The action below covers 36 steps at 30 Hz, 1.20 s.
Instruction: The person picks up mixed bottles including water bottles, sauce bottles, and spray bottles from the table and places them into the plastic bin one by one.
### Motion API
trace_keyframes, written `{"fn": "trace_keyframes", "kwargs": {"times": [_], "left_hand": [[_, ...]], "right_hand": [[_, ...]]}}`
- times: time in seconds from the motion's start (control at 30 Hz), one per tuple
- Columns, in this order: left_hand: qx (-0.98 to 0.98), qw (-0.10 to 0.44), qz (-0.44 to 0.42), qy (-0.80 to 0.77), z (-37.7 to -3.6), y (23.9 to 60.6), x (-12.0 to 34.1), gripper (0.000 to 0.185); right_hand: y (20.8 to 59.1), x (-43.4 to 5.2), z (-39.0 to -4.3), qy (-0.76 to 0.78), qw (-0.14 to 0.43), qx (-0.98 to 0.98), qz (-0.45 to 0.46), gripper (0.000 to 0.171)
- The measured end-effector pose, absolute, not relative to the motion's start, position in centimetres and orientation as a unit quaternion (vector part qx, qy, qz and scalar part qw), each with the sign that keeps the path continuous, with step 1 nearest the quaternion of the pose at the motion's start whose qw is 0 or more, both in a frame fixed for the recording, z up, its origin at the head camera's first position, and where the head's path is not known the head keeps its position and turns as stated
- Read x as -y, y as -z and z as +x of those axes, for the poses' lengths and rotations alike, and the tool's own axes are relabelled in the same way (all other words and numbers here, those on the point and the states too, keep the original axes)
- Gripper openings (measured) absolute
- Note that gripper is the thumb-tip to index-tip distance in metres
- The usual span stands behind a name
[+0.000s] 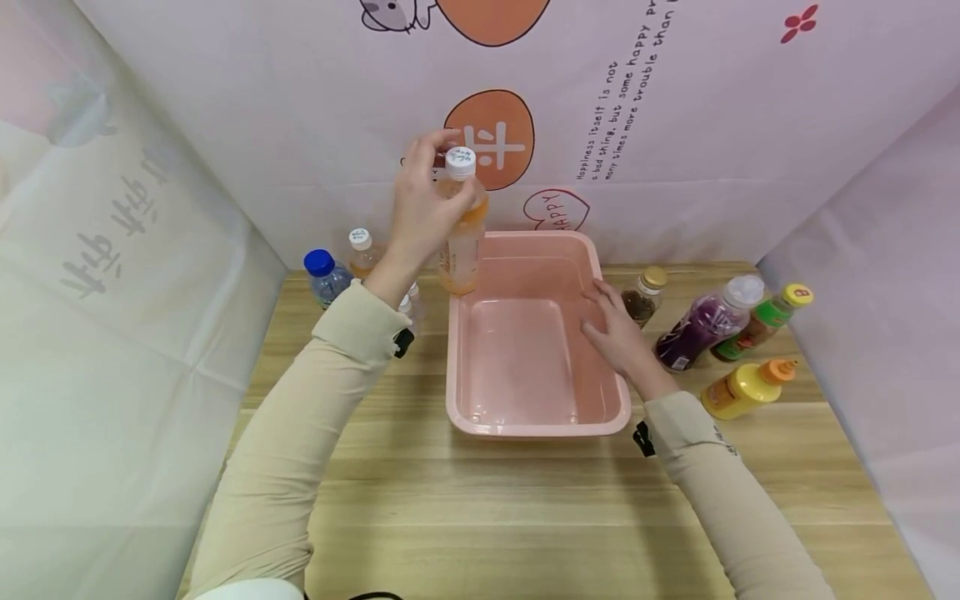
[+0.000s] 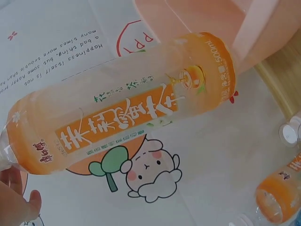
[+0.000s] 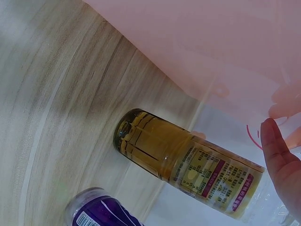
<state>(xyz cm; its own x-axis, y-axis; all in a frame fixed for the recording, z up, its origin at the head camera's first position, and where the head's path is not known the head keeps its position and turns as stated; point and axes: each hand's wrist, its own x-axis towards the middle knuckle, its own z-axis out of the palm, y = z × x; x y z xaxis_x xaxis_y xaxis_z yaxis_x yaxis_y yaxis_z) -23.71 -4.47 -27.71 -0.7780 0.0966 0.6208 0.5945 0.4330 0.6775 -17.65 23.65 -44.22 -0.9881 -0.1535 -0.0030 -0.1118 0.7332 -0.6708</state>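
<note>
My left hand (image 1: 427, 196) pinches an orange tea bottle (image 2: 127, 103) just below its white cap. The bottle hangs upright over the back left corner of a pink basin (image 1: 517, 429), and its orange printed label shows in the left wrist view. Loosely extended, the fingers of my right hand (image 1: 618, 333) reach over the basin's right rim and hold no bottle. Beside that hand, outside the basin, stands a bottle of brown liquid (image 3: 188, 165) with a gold cap. The basin's bottom is bare.
Left of the basin are a blue-capped bottle (image 1: 321, 267), another white-capped tea bottle (image 1: 362, 250) and small bottles partly behind my forearm. To the right stand a purple drink bottle (image 1: 701, 329), a green-and-yellow-capped sauce bottle (image 1: 772, 317) and a yellow squeeze bottle (image 1: 738, 392). Printed cloth walls enclose the table (image 1: 465, 517).
</note>
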Motion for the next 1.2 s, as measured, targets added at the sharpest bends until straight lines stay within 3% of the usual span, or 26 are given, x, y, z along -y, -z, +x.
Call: {"fn": "trace_keyframes", "kwargs": {"times": [0.27,0.53,1.2], "left_hand": [[0.808,0.236,-0.213,0.497,-24.3,27.5,3.0,0.048],[0.821,0.180,-0.181,0.511,-24.7,27.8,1.8,0.049],[0.861,0.068,-0.098,0.494,-25.4,32.8,2.1,0.060]], "right_hand": [[44.1,-23.6,-17.6,0.353,0.026,-0.932,-0.074,0.053],[44.3,-23.6,-17.6,0.357,0.016,-0.931,-0.075,0.053],[44.2,-23.7,-17.6,0.354,0.027,-0.931,-0.080,0.046]]}}
